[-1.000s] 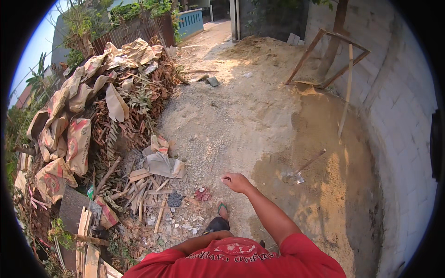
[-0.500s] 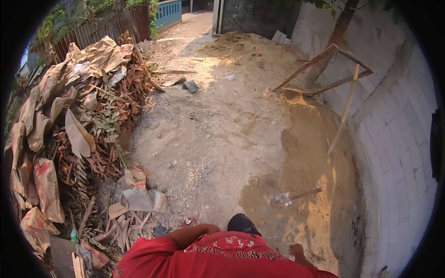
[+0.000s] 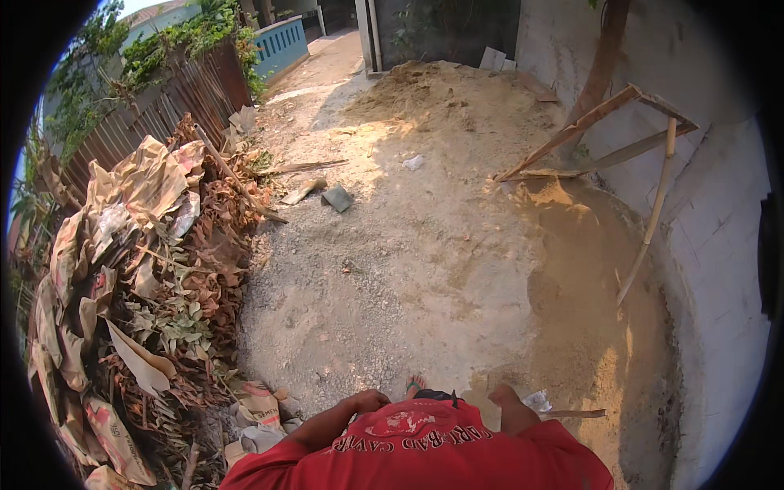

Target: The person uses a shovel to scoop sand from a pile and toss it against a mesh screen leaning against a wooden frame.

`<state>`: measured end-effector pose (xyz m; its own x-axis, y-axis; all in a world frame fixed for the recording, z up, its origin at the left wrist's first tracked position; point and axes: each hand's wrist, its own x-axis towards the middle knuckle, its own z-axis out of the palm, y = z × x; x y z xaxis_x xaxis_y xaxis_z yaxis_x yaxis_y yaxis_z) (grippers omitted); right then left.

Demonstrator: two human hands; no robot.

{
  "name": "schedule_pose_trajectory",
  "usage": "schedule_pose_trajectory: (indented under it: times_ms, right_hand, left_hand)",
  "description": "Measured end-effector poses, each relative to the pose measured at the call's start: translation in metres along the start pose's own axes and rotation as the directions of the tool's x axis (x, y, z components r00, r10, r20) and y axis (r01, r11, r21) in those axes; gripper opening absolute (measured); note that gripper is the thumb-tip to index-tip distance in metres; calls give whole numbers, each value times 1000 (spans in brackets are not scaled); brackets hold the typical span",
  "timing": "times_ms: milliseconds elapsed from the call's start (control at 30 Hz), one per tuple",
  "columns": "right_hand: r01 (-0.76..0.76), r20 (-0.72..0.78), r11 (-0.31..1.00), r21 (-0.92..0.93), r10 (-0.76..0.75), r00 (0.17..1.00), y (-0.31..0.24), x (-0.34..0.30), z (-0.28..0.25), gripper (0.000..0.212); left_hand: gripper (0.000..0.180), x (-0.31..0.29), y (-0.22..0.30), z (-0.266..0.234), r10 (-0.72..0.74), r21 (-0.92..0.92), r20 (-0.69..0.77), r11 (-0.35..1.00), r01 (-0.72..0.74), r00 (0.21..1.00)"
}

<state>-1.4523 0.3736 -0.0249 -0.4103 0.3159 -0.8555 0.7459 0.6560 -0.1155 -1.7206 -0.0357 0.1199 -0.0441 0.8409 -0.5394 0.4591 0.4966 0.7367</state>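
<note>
My left hand is held in front of my red shirt at the left, its fingers curled in, with no object showing in it. At the right, my right hand hangs ahead of my bent arm; its fingers are too small and unclear to read. Just right of it, a clear crumpled plastic piece and a thin wooden stick lie on the sandy ground. Neither hand visibly touches them. A sandalled foot shows beyond my shirt.
A heap of dry leaves and crumpled paper sacks lines the left side. A wooden frame leans by the white wall and tree trunk. Farther off are a sand mound and a grey-green scrap.
The view has moved and tilted up, so the plastic piece and stick now sit lower, beside my right arm. My right hand is farther forward, and a foot has come into sight.
</note>
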Motion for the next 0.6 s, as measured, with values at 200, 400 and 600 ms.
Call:
schedule_pose_trajectory:
  times_ms: [200,400,600]
  right_hand:
    - [641,-628,731,234,-390,674,-338,-8,-353,32]
    - [834,-636,550,43,-629,447,-454,41,-459,29]
    - [329,-379,934,-139,-357,854,-318,185,-396,30]
  left_hand:
    - [23,7,-39,-155,-578,-851,-469,499,-166,667]
    - [23,12,-182,-176,-772,-963,-113,240,123,625]
    - [18,17,-255,-225,-784,-918,306,-93,386,540]
